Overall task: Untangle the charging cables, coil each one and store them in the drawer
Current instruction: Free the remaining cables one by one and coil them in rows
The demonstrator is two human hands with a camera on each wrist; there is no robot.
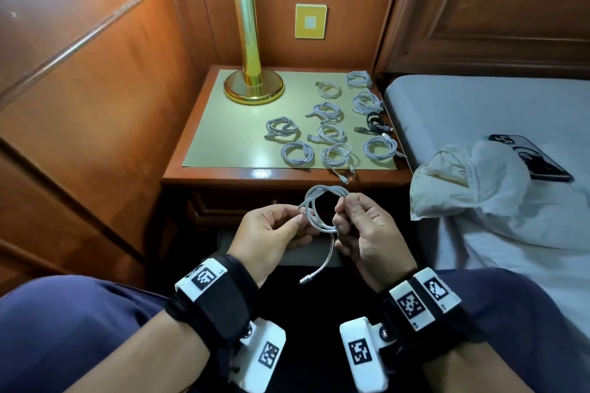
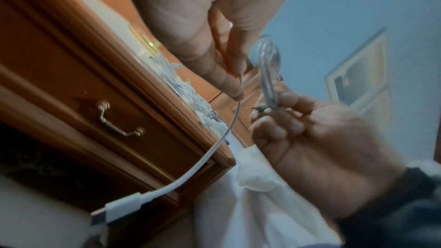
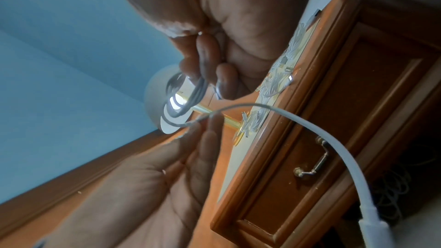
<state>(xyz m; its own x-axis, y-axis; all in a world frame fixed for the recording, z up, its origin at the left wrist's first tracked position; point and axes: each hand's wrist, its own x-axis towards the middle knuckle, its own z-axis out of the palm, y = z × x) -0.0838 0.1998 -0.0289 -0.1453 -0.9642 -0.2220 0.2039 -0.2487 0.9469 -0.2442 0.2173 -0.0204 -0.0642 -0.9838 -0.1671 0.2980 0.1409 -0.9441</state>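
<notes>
Low in the centre of the head view, the right hand (image 1: 367, 226) pinches a white cable (image 1: 322, 210) coiled in loops, while the left hand (image 1: 274, 233) pinches its loose strand, whose plug dangles below. Above, on the nightstand (image 1: 223, 175), lie ten white coils (image 1: 329, 132) and one black coil (image 1: 376, 124). The drawer (image 2: 119, 120) is closed.

We've got warm orange wood panelling (image 1: 95, 80) all round, a lit brass lamp (image 1: 249, 41) on the nightstand (image 1: 204, 137), a yellow wall switch (image 1: 310, 21), and a white-sheeted bed (image 1: 479, 112) just beside it
</notes>
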